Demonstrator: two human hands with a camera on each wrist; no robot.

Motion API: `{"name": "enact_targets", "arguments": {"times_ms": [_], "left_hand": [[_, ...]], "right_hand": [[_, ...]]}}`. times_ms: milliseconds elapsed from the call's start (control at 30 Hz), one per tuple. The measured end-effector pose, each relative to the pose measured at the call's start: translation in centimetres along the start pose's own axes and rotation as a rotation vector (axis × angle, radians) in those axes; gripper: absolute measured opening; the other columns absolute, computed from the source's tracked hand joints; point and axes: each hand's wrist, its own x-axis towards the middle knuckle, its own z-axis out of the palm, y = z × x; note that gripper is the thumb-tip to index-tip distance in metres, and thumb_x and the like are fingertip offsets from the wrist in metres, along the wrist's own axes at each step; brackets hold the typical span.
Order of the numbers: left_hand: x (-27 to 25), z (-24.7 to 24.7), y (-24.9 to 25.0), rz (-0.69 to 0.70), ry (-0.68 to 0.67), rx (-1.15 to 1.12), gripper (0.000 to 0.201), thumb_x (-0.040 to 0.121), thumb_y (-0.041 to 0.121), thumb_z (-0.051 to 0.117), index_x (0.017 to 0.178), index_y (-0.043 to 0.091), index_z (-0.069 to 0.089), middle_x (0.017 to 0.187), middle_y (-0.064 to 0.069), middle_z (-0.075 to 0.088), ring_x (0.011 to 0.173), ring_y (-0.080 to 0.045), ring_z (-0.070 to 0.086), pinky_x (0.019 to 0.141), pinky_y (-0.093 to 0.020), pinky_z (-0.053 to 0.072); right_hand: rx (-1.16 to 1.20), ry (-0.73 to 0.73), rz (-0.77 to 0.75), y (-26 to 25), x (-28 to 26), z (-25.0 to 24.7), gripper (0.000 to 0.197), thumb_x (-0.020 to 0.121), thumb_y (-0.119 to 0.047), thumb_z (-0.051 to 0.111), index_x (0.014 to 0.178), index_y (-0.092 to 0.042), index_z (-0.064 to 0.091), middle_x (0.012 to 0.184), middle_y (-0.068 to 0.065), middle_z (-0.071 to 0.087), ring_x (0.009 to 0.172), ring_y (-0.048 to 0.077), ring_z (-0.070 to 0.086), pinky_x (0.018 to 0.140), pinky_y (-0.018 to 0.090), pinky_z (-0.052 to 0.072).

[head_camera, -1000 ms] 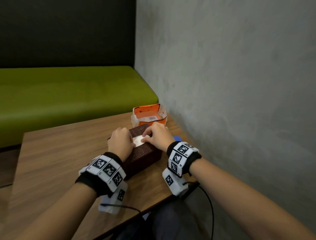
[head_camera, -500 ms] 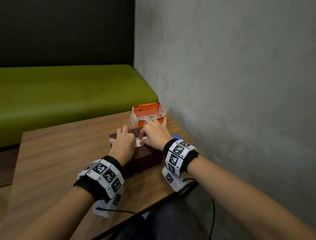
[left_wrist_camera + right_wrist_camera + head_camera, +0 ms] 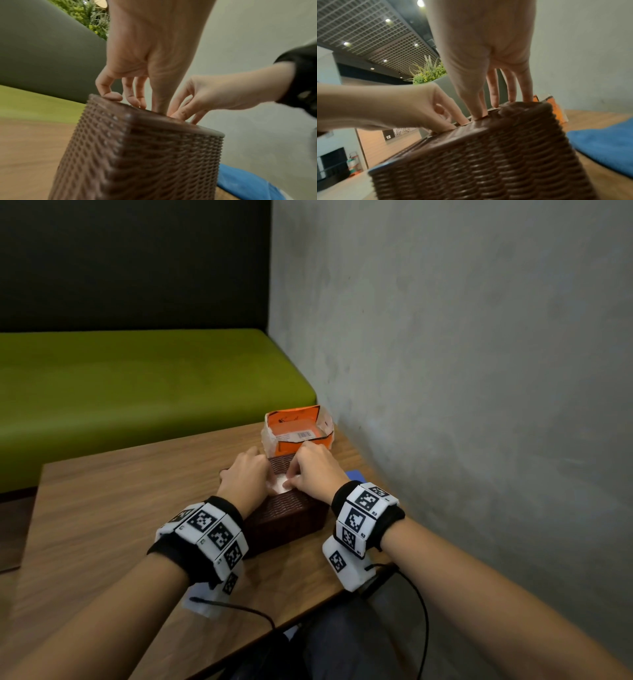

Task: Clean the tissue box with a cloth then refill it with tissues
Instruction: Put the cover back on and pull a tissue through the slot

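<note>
**Both hands at the slot of the woven tissue box**

Brown wicker-pattern tissue box [image 3: 286, 510] stands on the wooden table [image 3: 102, 508], near the table's right end by the grey wall [image 3: 479, 371]. Its top has a slot; white tissue [image 3: 280, 483] shows in the slot between the two hands. How full the box is cannot be told.

Left hand [image 3: 247, 475] rests on the left part of the box top. In the left wrist view its fingers [image 3: 113, 95] are bent, tips down on the lid, thumb reaching to the slot edge. Whether it pinches anything cannot be told.

Right hand [image 3: 317, 470] lies on the right part of the top. Thumb and forefinger meet at the white tissue in the head view; the other fingers [image 3: 526, 86] run straight down to the far edge of the lid.

Just behind the box: an orange tissue pack [image 3: 298, 434], wrapper torn open at the top. Contents not visible.

Blue cloth [image 3: 606, 147] lies flat on the table just right of the box, touched by neither hand.

Green bench seat [image 3: 137, 381] beyond the table.
</note>
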Motion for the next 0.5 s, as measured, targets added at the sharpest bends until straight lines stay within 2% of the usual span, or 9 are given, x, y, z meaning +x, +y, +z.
{"name": "enact_targets", "arguments": {"times_ms": [133, 233, 367, 433, 500], "left_hand": [[0.5, 0.3, 1.2, -0.064, -0.04, 0.173, 0.025, 0.083, 0.025, 0.062, 0.101, 0.008, 0.064, 0.117, -0.011, 0.047, 0.115, -0.03, 0.043, 0.085, -0.054, 0.043], [0.6, 0.3, 1.3, -0.026, -0.068, 0.188, 0.023, 0.084, 0.023, 0.061, 0.1, 0.006, 0.062, 0.119, -0.011, 0.044, 0.116, -0.029, 0.04, 0.085, -0.054, 0.04], [0.3, -0.2, 0.0, 0.079, -0.007, -0.028, 0.011, 0.079, 0.017, 0.068, 0.085, 0.01, 0.073, 0.106, -0.006, 0.05, 0.106, -0.026, 0.051, 0.084, -0.047, 0.046], [-0.1, -0.3, -0.9, 0.127, 0.071, -0.13, 0.011, 0.077, 0.014, 0.069, 0.085, 0.009, 0.075, 0.095, -0.004, 0.052, 0.096, -0.026, 0.056, 0.082, -0.041, 0.048], [-0.5, -0.3, -1.4, 0.173, 0.141, -0.183, 0.011, 0.078, 0.013, 0.069, 0.086, 0.009, 0.075, 0.091, -0.006, 0.059, 0.09, -0.024, 0.058, 0.078, -0.035, 0.047]], "right_hand": [[0.003, 0.006, -0.008, 0.2, -0.1, 0.1, 0.02, 0.076, -0.025, 0.074, 0.087, -0.009, 0.073, 0.114, 0.014, 0.057, 0.111, 0.033, 0.048, 0.091, 0.042, 0.047], [0.013, 0.014, -0.005, 0.3, -0.1, 0.1, 0.019, 0.076, -0.026, 0.074, 0.087, -0.01, 0.073, 0.115, 0.012, 0.057, 0.112, 0.032, 0.048, 0.092, 0.044, 0.047], [0.019, 0.037, -0.007, 0.5, -0.2, 0.2, 0.017, 0.076, -0.025, 0.074, 0.087, -0.013, 0.073, 0.113, 0.01, 0.059, 0.11, 0.03, 0.051, 0.091, 0.041, 0.046], [0.006, 0.031, -0.022, 0.5, -0.3, 0.1, 0.016, 0.077, -0.025, 0.073, 0.089, -0.016, 0.073, 0.115, 0.009, 0.06, 0.111, 0.031, 0.051, 0.091, 0.041, 0.046], [-0.022, 0.02, -0.054, 0.6, -0.4, 0.0, 0.017, 0.078, -0.028, 0.071, 0.093, -0.02, 0.071, 0.117, 0.007, 0.059, 0.112, 0.03, 0.051, 0.092, 0.043, 0.046]]}}
